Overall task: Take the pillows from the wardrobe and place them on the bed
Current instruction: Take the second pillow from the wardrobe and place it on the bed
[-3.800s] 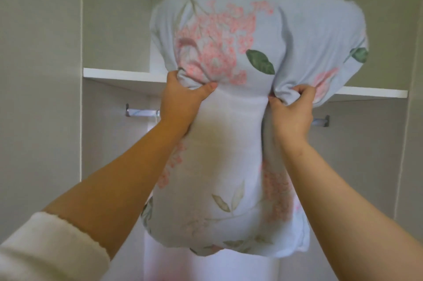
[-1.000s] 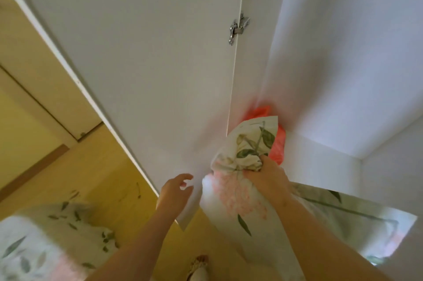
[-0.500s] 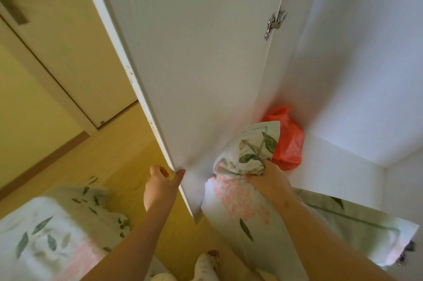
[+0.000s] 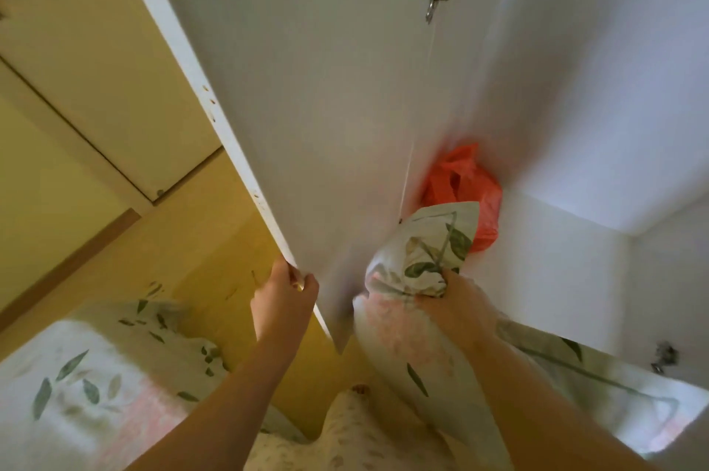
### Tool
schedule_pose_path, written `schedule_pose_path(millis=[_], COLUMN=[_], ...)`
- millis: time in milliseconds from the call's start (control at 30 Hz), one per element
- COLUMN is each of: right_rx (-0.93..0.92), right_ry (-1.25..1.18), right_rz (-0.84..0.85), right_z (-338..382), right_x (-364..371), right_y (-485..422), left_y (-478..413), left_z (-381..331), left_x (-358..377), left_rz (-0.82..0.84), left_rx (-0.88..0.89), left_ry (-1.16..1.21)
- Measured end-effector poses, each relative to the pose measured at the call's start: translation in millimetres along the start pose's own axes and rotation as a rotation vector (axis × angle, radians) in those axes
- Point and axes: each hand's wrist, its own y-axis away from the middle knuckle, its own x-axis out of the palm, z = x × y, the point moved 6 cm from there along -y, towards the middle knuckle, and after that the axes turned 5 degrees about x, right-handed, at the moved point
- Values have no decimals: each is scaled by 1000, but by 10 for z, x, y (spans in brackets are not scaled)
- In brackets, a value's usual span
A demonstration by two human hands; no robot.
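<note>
The bed (image 4: 76, 374), in floral covers, lies low at left, with bare wooden floor (image 4: 192, 240) between it and the wardrobe door (image 4: 326, 106). The left hand (image 4: 282, 302) curls its fingers round that door's free edge near the bottom corner. The right hand (image 4: 456, 311) clenches a bunched corner of the floral pillow (image 4: 399, 348), which hangs beneath it, just right of the door, in front of an orange plastic bag (image 4: 464, 186).

Two hands (image 4: 283, 303) (image 4: 454, 303), one pillow (image 4: 420, 248), one door (image 4: 326, 117), one orange bag (image 4: 462, 183).

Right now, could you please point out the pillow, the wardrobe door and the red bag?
pillow (image 4: 422, 248): head view, its bunched floral corner.
wardrobe door (image 4: 326, 106): head view, its white inner face.
red bag (image 4: 456, 183): head view, its crumpled upper part.
</note>
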Motion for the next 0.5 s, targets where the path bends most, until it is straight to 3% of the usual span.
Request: schedule_pose_path(millis=[100, 367, 500], right_rx=[36, 167, 219], right_ry=[-44, -112, -145], right_rz=[10, -48, -97], right_z=[-142, -606, -911], right_x=[-29, -339, -535], right_y=[53, 273, 425], left_y=[139, 543, 689], left_z=[-129, -611, -809], left_x=[85, 604, 856], left_rz=[40, 331, 506], left_rx=[88, 293, 152], left_ry=[-48, -178, -180])
